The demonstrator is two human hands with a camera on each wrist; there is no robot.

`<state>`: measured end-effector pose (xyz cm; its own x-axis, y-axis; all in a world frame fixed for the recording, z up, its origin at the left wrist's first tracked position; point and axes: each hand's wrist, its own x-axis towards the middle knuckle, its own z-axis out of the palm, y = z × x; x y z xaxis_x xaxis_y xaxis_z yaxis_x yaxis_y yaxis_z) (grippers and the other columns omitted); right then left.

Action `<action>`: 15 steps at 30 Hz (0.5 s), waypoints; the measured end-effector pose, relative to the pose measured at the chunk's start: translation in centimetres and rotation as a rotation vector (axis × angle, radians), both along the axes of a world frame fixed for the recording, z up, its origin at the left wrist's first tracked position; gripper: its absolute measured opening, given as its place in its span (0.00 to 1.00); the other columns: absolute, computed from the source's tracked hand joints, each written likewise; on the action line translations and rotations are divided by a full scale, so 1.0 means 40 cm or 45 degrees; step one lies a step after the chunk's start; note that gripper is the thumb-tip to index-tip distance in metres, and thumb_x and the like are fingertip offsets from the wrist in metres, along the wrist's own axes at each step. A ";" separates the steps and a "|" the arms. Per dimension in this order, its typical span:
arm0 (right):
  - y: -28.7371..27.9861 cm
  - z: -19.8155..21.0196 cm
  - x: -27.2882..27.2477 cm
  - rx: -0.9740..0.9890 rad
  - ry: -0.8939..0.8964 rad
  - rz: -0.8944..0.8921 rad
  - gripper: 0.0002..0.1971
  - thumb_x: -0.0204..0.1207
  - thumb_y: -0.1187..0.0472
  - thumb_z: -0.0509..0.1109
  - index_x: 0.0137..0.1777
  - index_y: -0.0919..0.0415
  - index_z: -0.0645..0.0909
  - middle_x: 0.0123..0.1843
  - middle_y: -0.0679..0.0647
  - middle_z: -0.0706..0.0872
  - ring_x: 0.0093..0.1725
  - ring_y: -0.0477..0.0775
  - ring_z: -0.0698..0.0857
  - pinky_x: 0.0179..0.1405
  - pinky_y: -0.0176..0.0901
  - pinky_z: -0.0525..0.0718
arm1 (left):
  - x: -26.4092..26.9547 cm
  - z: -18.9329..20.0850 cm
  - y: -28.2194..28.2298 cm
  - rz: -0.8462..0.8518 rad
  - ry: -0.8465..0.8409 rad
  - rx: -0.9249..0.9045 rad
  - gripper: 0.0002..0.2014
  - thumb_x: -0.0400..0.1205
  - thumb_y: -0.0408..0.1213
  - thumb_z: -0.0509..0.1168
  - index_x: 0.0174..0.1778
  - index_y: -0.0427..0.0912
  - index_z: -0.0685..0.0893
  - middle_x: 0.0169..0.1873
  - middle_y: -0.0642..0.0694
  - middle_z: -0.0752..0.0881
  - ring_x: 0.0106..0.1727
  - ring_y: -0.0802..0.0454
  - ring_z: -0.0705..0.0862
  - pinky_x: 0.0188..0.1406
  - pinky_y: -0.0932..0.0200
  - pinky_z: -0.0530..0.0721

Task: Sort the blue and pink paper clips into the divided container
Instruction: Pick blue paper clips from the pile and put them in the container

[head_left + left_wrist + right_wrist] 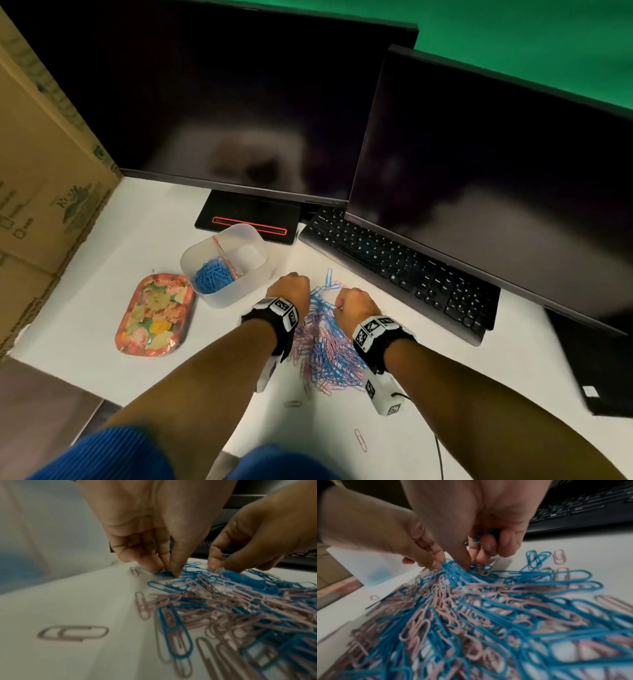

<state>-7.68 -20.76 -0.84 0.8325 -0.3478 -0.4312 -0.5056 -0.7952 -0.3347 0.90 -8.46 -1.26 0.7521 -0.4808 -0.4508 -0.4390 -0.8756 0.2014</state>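
Right now both of your hands are down at the far edge of the pile of paper clips [325,346], the mixed blue and pink heap that lies on the white tabletop [428,394]. Your left hand [288,287] has its fingers and thumb drawn together, pinching blue clips at the pile's far left corner. Your right hand [354,303] is curled, with a few blue clips [481,536] tucked against the palm under the bent fingers, while its thumb and forefinger tips press into the pile just beside the left hand. The divided container [255,240], a translucent tub, stands on the tabletop just left of and beyond the pile; its nearer compartment holds a heap of sorted blue clips [213,275], and what lies in the other compartment cannot be told. A floral tray [154,313] sits left of the pile, touching the container. A black keyboard [404,270] lies right of and beyond the pile, under two dark monitors [496,171]. Loose pink clips lie scattered around the pile's edges.
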 end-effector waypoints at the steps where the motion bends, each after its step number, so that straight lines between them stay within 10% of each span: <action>1: 0.002 -0.004 0.003 -0.015 0.007 0.005 0.11 0.78 0.62 0.65 0.57 0.61 0.84 0.57 0.61 0.86 0.57 0.62 0.86 0.53 0.46 0.85 | 0.001 -0.006 0.000 0.001 -0.007 -0.002 0.15 0.79 0.36 0.63 0.62 0.43 0.82 0.62 0.40 0.82 0.63 0.39 0.82 0.60 0.46 0.83; 11: -0.037 -0.020 0.001 0.302 -0.142 -0.256 0.04 0.74 0.64 0.70 0.40 0.55 0.83 0.43 0.55 0.88 0.45 0.57 0.87 0.41 0.35 0.80 | 0.016 -0.016 0.037 0.163 0.107 -0.228 0.06 0.76 0.34 0.65 0.45 0.44 0.86 0.51 0.42 0.88 0.54 0.41 0.85 0.51 0.54 0.84; 15: -0.064 -0.014 0.004 0.595 -0.229 -0.334 0.10 0.75 0.68 0.70 0.52 0.54 0.83 0.34 0.49 0.82 0.31 0.46 0.79 0.27 0.23 0.74 | 0.009 0.002 0.051 0.255 0.141 -0.411 0.05 0.73 0.32 0.67 0.38 0.46 0.87 0.43 0.45 0.90 0.49 0.45 0.86 0.48 0.58 0.84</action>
<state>-7.51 -23.33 -1.42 0.8185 -0.3590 -0.4486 -0.5689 -0.3974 -0.7200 1.27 -6.41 -1.17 0.8006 -0.4597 -0.3843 -0.2260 -0.8256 0.5170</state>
